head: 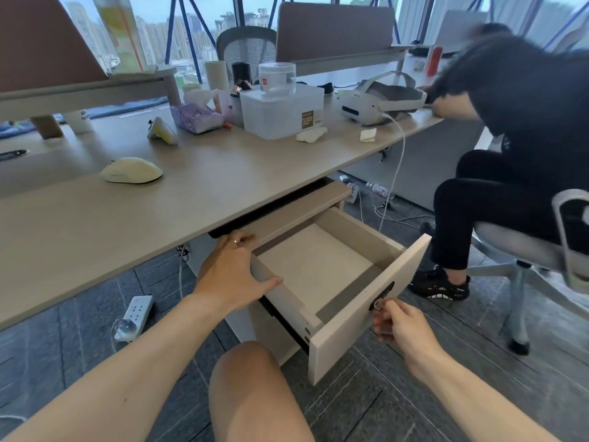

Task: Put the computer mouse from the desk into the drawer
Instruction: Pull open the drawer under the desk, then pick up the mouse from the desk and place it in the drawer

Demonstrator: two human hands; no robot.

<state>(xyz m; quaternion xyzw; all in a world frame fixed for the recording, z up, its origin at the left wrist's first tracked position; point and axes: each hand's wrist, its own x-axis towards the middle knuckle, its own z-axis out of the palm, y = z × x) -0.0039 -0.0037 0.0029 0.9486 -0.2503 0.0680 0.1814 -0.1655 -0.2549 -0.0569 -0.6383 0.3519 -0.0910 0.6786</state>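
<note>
Desk [207, 173]: pale wood, by city-view windows.
Mouse [131, 170]: cream, on the desk, far from both hands.
Drawer [322, 266]: pulled open, bare inside.
Left hand [234, 271]: fingers spread, resting on drawer's side wall.
Right hand [400, 325]: pinching the key [378, 304] at the drawer front.

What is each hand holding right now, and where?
Right hand pinches the key at the drawer front's lock; left hand rests on its side wall. Mouse unheld.
</note>
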